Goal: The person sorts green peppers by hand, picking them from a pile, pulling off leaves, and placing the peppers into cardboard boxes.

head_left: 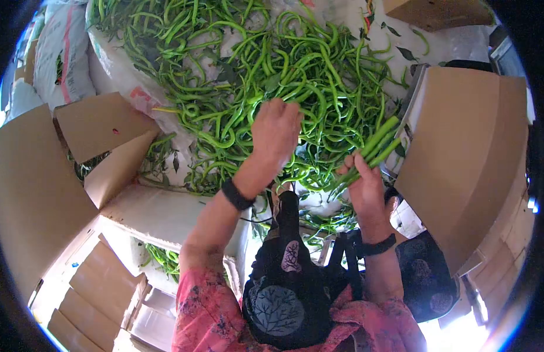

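A broad heap of long, curling green chili peppers (324, 105) lies in front of me on pale sheeting. My left hand (276, 132) is over the middle of this heap with its fingers curled together. What they hold, if anything, is hidden behind the hand. At the heap's right side, my right hand (366, 179) is closed around a small bunch of straighter green peppers (377, 144). The bunch slants up to the right, its thinner ends pointing down to the left.
A cardboard box (460, 152) stands close on my right, and another open box (43, 182) on my left. Behind the left box are white sacks (63, 53). More peppers (163, 258) lie lower left. Another carton (439, 13) sits at the far right.
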Motion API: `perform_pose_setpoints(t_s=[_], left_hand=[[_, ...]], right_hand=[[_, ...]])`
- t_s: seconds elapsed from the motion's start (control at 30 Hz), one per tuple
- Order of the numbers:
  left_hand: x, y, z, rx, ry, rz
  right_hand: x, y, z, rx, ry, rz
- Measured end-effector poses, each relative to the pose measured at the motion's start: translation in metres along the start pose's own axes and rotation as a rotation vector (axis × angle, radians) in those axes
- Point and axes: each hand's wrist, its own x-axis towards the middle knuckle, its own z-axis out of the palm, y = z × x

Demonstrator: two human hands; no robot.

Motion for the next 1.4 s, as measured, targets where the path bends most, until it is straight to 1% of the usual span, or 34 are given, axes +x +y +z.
perform_pose_setpoints(t_s=[0.03,0.07,0.13,0.17,0.2,0.27,0.3,0.33,0.37,0.4,0.43,0.47,0.5,0.53,0.57,0.6,0.67,0.7,0.77,0.8,0.87,0.9,0.93,1.0,1.07,1.13,1.17,1.2,1.23,1.27,1.33,1.37,1.4], left_hand=[[0.007,-0.012,0.016,0.172,0.051,0.065],[0.013,-0.022,0.029,0.169,0.051,0.069],[0.023,-0.028,0.038,0.375,-0.02,0.155],[0.026,-0.029,0.042,0.334,-0.086,0.13],[0.029,-0.025,0.035,0.334,-0.087,0.13],[0.034,-0.012,0.018,-0.011,-0.136,0.053],[0.033,0.001,-0.002,-0.121,-0.208,-0.093],[0.024,-0.001,-0.008,-0.124,-0.215,-0.093],[0.018,-0.005,-0.016,-0.305,-0.301,-0.17],[0.012,-0.006,-0.021,-0.484,-0.382,-0.244],[0.002,-0.003,-0.024,-0.666,-0.334,-0.41],[-0.007,0.0,-0.023,-0.665,-0.338,-0.411],[-0.016,0.004,-0.021,-0.88,-0.302,-0.584],[-0.024,0.009,-0.02,-1.093,-0.251,-0.758],[-0.031,0.018,-0.019,-1.067,-0.321,-0.784],[-0.036,0.028,-0.018,-1.065,-0.312,-0.793],[-0.043,0.049,-0.014,-1.231,-0.353,-0.712],[-0.046,0.055,-0.009,-1.226,-0.339,-0.722],[-0.049,0.06,-0.002,-1.08,-0.387,-0.484],[-0.049,0.061,-0.005,-1.079,-0.381,-0.486],[-0.05,0.062,-0.01,-1.031,-0.267,-0.35],[-0.051,0.052,-0.012,-0.948,-0.236,-0.225],[-0.051,0.04,-0.013,-0.945,-0.233,-0.227],[-0.049,0.015,-0.016,-0.669,-0.076,-0.296],[-0.047,-0.019,-0.023,-0.577,-0.005,-0.38],[-0.05,-0.056,-0.026,-0.281,0.078,-0.222],[-0.049,-0.076,-0.029,-0.277,0.079,-0.225],[-0.048,-0.095,-0.031,-0.157,0.121,-0.261],[-0.048,-0.109,-0.031,-0.034,0.165,-0.296],[-0.051,-0.117,-0.026,-0.022,0.171,-0.301],[-0.057,-0.126,-0.017,0.13,0.137,-0.209],[-0.059,-0.126,-0.01,0.094,0.105,-0.179],[-0.057,-0.12,-0.006,0.107,0.113,-0.185]], right_hand=[[0.001,-0.002,-0.004,-0.034,0.015,-0.026],[0.0,-0.003,-0.007,-0.033,0.018,-0.03],[-0.005,-0.006,-0.008,-0.395,-0.096,-0.14],[-0.006,-0.011,-0.003,-0.206,-0.066,-0.01],[-0.007,-0.013,-0.001,-0.206,-0.066,-0.01],[-0.007,-0.016,-0.001,-0.1,-0.012,0.055],[-0.007,-0.017,-0.003,-0.097,-0.001,0.054],[-0.007,-0.017,-0.004,-0.161,0.034,0.045],[-0.006,-0.018,-0.004,-0.226,0.062,0.037],[-0.005,-0.017,-0.004,-0.225,0.057,0.036],[-0.004,-0.016,-0.005,-0.233,0.064,0.034],[-0.006,-0.015,-0.006,-0.242,0.074,0.036],[-0.007,-0.012,-0.008,-0.241,0.075,0.041],[-0.007,-0.009,-0.011,-0.308,0.066,0.037],[-0.007,-0.006,-0.011,-0.376,0.054,0.032],[-0.008,-0.005,-0.008,-0.38,0.046,0.04],[-0.013,-0.006,0.0,-0.426,0.019,0.046],[-0.015,-0.006,0.005,-0.43,0.006,0.055],[-0.016,-0.007,0.013,-0.509,-0.027,-0.024],[-0.015,-0.009,0.012,-0.511,-0.032,-0.023],[-0.012,-0.016,0.004,-0.761,0.136,0.076],[-0.013,-0.016,0.002,-0.596,0.084,0.088],[-0.012,-0.018,0.0,-0.596,0.08,0.089],[-0.013,-0.022,-0.003,-0.35,0.075,-0.003],[-0.013,-0.02,-0.004,-0.379,0.098,-0.004],[-0.01,-0.018,-0.015,-0.054,-0.072,0.058],[-0.011,-0.019,-0.008,-0.035,-0.092,0.053],[-0.011,-0.018,-0.009,-0.034,-0.094,0.055],[-0.01,-0.017,-0.011,-0.035,-0.139,0.071],[-0.008,-0.015,-0.012,-0.033,-0.19,0.09],[-0.008,-0.007,-0.01,-0.035,-0.185,0.105],[-0.01,-0.004,-0.008,-0.046,-0.167,0.111],[-0.012,0.0,-0.005,-0.045,-0.183,0.115]])
